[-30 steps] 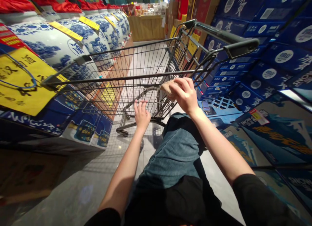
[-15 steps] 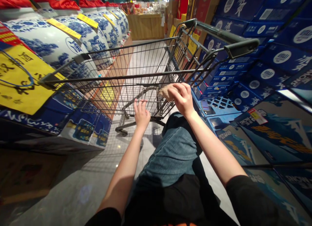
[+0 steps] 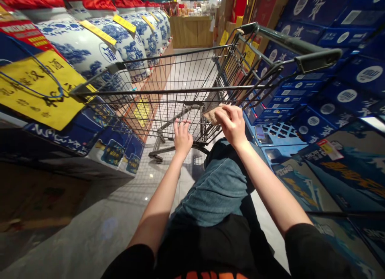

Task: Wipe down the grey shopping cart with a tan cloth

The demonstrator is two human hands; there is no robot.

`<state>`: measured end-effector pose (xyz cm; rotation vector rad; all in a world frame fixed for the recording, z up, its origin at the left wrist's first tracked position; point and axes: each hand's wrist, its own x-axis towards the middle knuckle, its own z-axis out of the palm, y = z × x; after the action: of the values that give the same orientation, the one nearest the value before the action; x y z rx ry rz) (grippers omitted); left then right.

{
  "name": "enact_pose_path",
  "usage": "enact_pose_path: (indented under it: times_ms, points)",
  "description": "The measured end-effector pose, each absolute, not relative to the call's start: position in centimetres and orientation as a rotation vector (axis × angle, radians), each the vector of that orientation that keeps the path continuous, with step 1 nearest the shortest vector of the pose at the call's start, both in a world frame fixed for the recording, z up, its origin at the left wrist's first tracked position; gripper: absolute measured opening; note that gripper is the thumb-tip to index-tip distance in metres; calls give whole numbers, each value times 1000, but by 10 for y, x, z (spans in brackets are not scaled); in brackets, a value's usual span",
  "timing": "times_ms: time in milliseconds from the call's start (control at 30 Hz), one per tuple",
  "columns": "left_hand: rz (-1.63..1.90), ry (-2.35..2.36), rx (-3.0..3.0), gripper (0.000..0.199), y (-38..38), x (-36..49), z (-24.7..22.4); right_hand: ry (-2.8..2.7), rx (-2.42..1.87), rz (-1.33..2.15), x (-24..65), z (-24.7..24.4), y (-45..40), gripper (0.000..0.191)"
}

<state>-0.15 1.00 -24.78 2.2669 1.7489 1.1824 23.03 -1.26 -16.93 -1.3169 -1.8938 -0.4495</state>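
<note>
A black wire shopping cart stands sideways in front of me, with its push handle at the right. Bunched fingers of my right hand grip a beige-brown cloth at the cart's near side, close to the handle end. The cloth's free end points left, against or just in front of the wires; which of the two I cannot tell. My left hand is at the lower wires of the near side, fingers stretched out and a little apart, holding nothing. Its fingertips are at the mesh.
Blue-and-white porcelain jars with red cloth covers line the left. A yellow price sign hangs in front of them. Stacked blue cartons and a blue plastic pallet are at the right. A wooden counter stands at the back.
The view has turned slightly left, so cart, jars and cartons sit further right in the picture. Both hands stay near the same wires, and the cloth is still in my right hand.
</note>
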Motion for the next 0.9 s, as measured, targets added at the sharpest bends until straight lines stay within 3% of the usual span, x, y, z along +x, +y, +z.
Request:
enact_pose_path:
  times_ms: [200, 467, 700, 900]
  points:
    - [1199, 1758, 2251, 60, 11, -1, -247, -2269, -1426, -444, 205, -174, -21, 34]
    - [1180, 1732, 2279, 62, 9, -3, -246, -1632, -1334, -411, 243, -172, -18, 38]
    - [1189, 1740, 2265, 61, 11, -2, -247, -2120, -1490, -244, 226, -177, -32, 29]
    - [1174, 1746, 2267, 62, 11, -2, -247, -1660, -1357, -266, 240, -176, -25, 29]
